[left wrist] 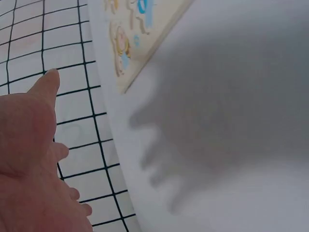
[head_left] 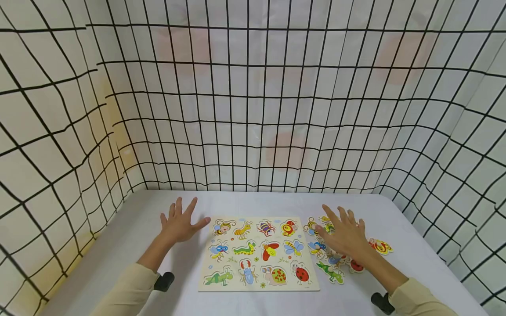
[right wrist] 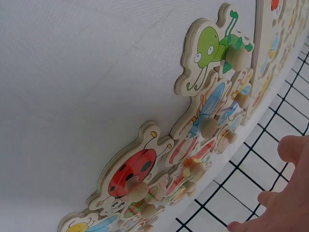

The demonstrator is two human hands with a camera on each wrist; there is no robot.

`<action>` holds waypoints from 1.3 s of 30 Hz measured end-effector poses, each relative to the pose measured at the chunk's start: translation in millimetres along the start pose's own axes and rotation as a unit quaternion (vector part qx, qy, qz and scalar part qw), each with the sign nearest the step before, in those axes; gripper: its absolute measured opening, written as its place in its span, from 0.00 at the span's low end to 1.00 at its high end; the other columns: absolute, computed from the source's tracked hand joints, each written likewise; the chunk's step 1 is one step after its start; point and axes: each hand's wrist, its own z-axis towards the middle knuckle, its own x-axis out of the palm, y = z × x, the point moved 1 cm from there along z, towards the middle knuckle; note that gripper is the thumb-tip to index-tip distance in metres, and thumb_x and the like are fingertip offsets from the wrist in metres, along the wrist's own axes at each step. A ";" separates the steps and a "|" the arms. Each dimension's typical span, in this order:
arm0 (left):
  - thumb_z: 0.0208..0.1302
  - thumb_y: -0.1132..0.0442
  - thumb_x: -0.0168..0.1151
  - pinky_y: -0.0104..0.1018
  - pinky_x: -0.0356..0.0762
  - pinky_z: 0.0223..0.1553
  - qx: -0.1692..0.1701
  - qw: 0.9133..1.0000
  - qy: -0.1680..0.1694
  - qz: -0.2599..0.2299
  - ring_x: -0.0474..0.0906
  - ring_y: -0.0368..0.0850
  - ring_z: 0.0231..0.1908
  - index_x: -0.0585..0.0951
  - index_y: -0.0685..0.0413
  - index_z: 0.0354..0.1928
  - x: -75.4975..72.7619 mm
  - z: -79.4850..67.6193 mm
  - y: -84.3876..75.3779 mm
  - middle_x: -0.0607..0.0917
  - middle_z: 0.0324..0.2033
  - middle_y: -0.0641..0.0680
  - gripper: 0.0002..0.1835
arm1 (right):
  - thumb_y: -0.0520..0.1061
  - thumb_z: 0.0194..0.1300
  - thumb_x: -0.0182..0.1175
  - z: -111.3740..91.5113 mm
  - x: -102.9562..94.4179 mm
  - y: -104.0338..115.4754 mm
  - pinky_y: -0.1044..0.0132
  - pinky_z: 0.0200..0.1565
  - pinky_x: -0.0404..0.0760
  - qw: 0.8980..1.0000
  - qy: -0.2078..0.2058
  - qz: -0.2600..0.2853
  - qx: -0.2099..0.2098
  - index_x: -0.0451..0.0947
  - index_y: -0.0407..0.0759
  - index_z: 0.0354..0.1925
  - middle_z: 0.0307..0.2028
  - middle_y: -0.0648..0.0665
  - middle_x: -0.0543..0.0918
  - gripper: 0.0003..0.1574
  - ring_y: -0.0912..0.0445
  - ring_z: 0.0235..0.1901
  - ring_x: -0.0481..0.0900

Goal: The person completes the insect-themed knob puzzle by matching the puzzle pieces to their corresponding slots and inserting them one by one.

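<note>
A wooden insect puzzle board [head_left: 204, 287] lies flat on the table, printed with bees, beetles, a caterpillar, a snail and a ladybug. My left hand [head_left: 176, 226] hovers with spread fingers beside the board's left edge, casting a shadow. Over a heap of knobbed wooden pieces right of the board, my right hand [head_left: 344, 232] is held with fingers extended, hiding part of the heap. A green grasshopper piece [head_left: 331, 273] lies at the heap's near side. The right wrist view shows a ladybug piece [right wrist: 133, 171] with its round wooden knob. Neither hand holds anything.
The white table [head_left: 245, 305] carries the board and pieces. White walls with a black grid [head_left: 257, 109] rise behind and on both sides. A red and yellow piece [head_left: 381, 246] lies at the heap's right edge. Dark wrist devices sit by both sleeves.
</note>
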 end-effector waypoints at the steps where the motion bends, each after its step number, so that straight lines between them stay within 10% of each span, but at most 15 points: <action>1: 0.69 0.35 0.56 0.78 0.33 0.69 0.001 1.000 0.003 -0.004 0.35 0.77 0.76 0.51 0.52 0.80 -1.2 0.1 -0.8 0.40 0.77 0.75 0.48 | 0.69 0.71 0.52 -0.1 -0.3 0.3 0.20 0.64 0.48 1.000 0.000 0.004 -0.001 0.53 0.49 0.79 0.73 0.21 0.56 0.49 0.21 0.71 0.50; 12: 0.70 0.38 0.57 0.79 0.57 0.62 0.019 0.997 0.028 -0.064 0.48 0.84 0.71 0.47 0.57 0.80 -17.3 4.5 -0.2 0.46 0.74 0.81 0.50 | 0.63 0.69 0.59 4.5 -3.4 3.5 0.21 0.56 0.65 0.998 -0.013 0.047 -0.032 0.57 0.44 0.76 0.68 0.21 0.65 0.47 0.22 0.65 0.65; 23: 0.70 0.37 0.57 0.70 0.54 0.70 -0.018 0.983 0.058 -0.172 0.48 0.73 0.76 0.41 0.48 0.82 -27.7 6.8 6.5 0.49 0.78 0.69 0.51 | 0.55 0.68 0.64 15.3 -8.2 -2.9 0.35 0.51 0.80 0.989 -0.021 0.147 0.006 0.66 0.39 0.70 0.60 0.24 0.78 0.40 0.28 0.55 0.79; 39: 0.71 0.53 0.63 0.56 0.75 0.61 -0.066 0.951 0.057 -0.297 0.78 0.66 0.61 0.57 0.54 0.79 -21.5 8.0 12.3 0.75 0.67 0.68 0.40 | 0.56 0.69 0.64 25.4 -1.2 -16.5 0.51 0.52 0.84 0.935 0.039 0.333 0.114 0.69 0.37 0.68 0.58 0.31 0.82 0.39 0.39 0.52 0.86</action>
